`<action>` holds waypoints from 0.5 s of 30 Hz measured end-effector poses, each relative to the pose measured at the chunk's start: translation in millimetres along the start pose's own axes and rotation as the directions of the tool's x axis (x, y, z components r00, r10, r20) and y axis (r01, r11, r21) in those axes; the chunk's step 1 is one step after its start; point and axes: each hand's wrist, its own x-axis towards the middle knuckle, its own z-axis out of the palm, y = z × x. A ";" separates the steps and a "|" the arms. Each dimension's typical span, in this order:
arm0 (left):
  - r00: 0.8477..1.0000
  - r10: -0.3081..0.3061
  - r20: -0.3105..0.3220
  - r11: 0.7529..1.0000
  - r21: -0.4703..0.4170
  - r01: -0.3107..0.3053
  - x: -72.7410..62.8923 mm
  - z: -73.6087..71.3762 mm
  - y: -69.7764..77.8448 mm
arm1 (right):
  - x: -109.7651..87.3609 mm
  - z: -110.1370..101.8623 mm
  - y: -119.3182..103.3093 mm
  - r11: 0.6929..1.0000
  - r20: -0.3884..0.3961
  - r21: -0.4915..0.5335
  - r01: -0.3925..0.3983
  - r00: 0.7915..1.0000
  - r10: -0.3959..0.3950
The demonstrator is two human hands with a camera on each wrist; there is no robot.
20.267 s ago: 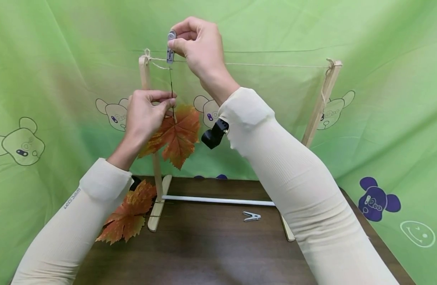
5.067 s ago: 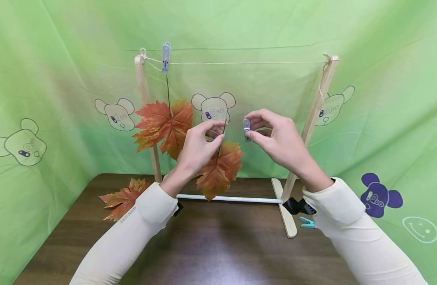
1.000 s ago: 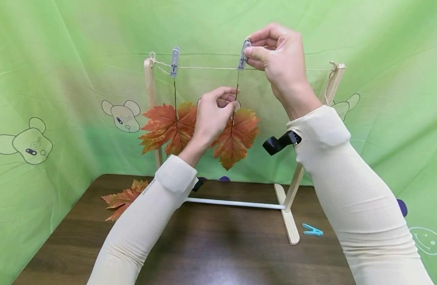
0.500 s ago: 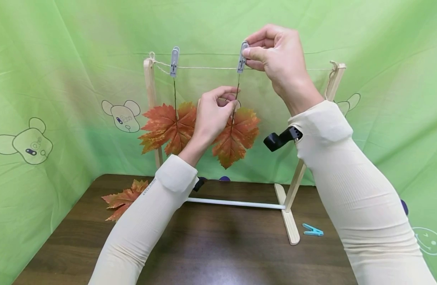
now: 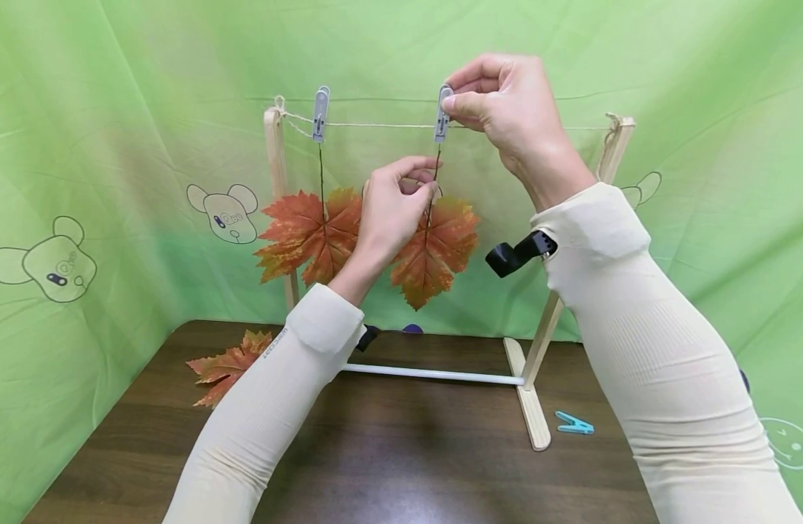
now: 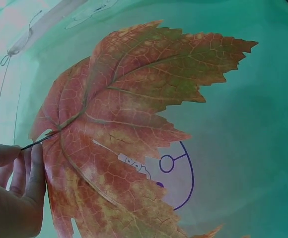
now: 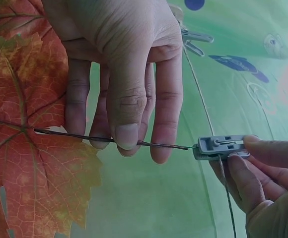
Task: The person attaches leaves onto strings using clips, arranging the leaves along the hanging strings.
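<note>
My left hand (image 5: pixel 396 211) pinches the stem of an orange maple leaf (image 5: pixel 434 258) between thumb and fingers. In the left wrist view, that leaf (image 6: pixel 129 74) spreads out beside the fingertips. Above, my right hand (image 5: pixel 519 120) pinches a grey clothespin (image 5: pixel 442 120) on the string (image 5: pixel 381 125). The right wrist view shows the clothespin (image 7: pixel 218 147) across the string, with the stem's tip (image 7: pixel 186 148) right at its jaws. To the left, another grey clothespin (image 5: pixel 320 114) holds a second maple leaf (image 5: pixel 306 225) on the string.
Wooden posts (image 5: pixel 277 149) carry the string, and a white rod (image 5: pixel 434 375) joins their feet low down. A third maple leaf (image 5: pixel 227 367) lies on the brown table (image 5: pixel 388 466), partly behind the left sleeve. A blue clothespin (image 5: pixel 574 423) lies right of the stand.
Since the earliest frame the first leaf has been let go, hanging clipped at left. The second leaf and clothespin were raised to the string; in the last second the clothespin moved slightly down over it.
</note>
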 end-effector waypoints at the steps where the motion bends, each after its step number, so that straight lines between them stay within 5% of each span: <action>1: 1.000 -0.003 0.000 1.000 0.001 0.003 0.0 0.1 0.3 | 0.1 0.0 -0.1 1.000 0.002 -0.003 0.000 1.000 0.000; 15: 1.000 -0.005 -0.006 1.000 -0.006 0.005 -0.6 1.7 1.0 | 1.2 -1.1 -1.6 0.997 0.005 0.033 -0.071 0.997 0.071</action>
